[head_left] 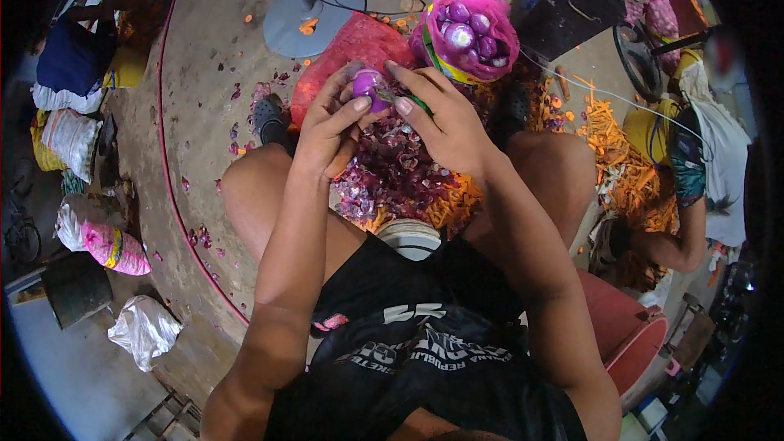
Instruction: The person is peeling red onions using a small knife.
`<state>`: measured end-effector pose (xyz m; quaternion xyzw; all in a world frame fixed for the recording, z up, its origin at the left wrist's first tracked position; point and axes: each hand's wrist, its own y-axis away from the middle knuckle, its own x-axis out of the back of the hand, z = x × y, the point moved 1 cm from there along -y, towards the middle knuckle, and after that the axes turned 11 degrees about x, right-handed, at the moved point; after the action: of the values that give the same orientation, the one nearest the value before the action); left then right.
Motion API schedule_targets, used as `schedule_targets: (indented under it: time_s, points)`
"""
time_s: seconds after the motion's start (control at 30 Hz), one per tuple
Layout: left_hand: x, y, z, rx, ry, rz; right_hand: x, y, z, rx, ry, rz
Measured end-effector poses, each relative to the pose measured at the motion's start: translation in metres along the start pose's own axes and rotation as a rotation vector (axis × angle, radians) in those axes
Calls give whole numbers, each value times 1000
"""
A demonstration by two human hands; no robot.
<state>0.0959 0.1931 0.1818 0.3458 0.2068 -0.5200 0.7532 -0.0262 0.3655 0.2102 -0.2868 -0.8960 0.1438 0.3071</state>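
In my left hand point(327, 126) a purple onion point(367, 86) is gripped between the thumb and fingers, above the space between my knees. My right hand point(441, 114) is closed around what looks like a small knife point(419, 104). Its green handle shows between the fingers, while its blade is mostly hidden against the onion. Below both hands lies a heap of dark purple onion skins point(392, 167). Just beyond my right hand stands a pink mesh bag point(510, 20) holding several peeled onions point(461, 37).
A red mesh sack point(339, 53) lies flat ahead, beside a grey round stand base point(314, 24). Orange peelings point(612, 147) spread at the right, near another person's arm point(682, 241). A red hose point(167, 139) crosses the floor at left. A red bucket point(629, 335) lies by my right side.
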Motion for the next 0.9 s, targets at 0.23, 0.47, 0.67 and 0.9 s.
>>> schedule_targets:
  time_s: [0.23, 0.47, 0.67, 0.9]
  points:
    - [0, 5, 2, 20, 1, -104, 1, -2, 11, -53, -106, 48]
    - [-1, 7, 4, 71, 38, -122, -1, 3, 6, -121, -170, 131]
    - [0, 6, 3, 39, -4, -80, 2, -2, -2, -41, -92, 46]
    - [6, 7, 1, 99, -33, -187, -5, -2, 19, -101, -95, 147]
